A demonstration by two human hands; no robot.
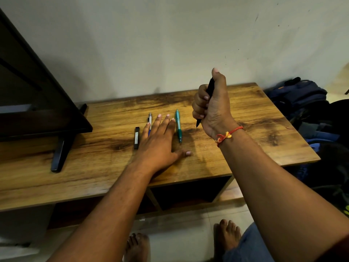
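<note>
R hand fist-grips black pen tip down above table; L hand flat, fingers straight, over white pen beside teal pen; both pens not yet picked up.

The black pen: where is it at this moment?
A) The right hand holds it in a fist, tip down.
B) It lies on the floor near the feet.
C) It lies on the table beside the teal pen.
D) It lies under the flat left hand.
A: the right hand grips the black pen in a fist above the table, with the tip pointing down.
</note>
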